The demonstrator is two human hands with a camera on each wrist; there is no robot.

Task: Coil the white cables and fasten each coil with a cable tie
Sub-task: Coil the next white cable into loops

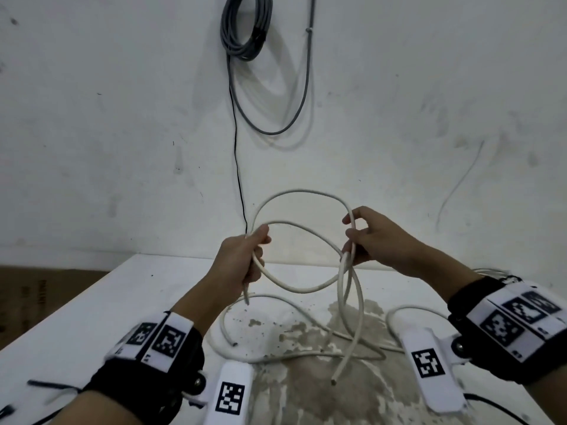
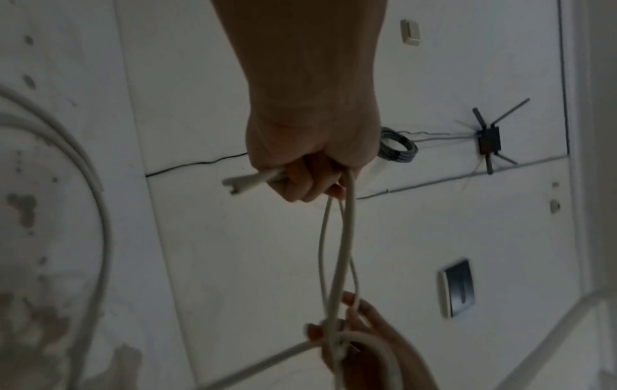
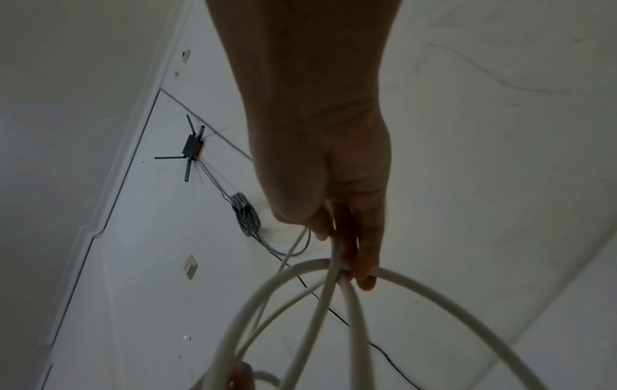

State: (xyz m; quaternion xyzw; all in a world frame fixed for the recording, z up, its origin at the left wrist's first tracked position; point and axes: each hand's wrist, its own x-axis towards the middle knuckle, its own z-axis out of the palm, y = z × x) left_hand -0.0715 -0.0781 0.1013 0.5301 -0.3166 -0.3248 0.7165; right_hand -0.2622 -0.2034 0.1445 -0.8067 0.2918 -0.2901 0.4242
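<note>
A white cable (image 1: 302,194) is looped in the air above the table (image 1: 92,305), between both hands. My left hand (image 1: 245,259) grips the loops at their left side, and a short cut end (image 2: 233,183) sticks out of the fist. My right hand (image 1: 365,237) pinches the loops at their right side, fingers curled round the strands (image 3: 337,266). From the right hand the cable hangs down to a free end (image 1: 334,382) near the tabletop. More white cable (image 1: 276,302) lies loose on the table below. A black cable tie (image 1: 49,386) lies at the table's near left.
A grey cable coil (image 1: 245,26) hangs on the white wall, with a thin black wire (image 1: 237,167) dropping behind the table. The tabletop has a worn, stained patch (image 1: 337,332) in the middle. Brown cardboard (image 1: 36,296) sits left of the table. A black wire (image 1: 491,406) lies near right.
</note>
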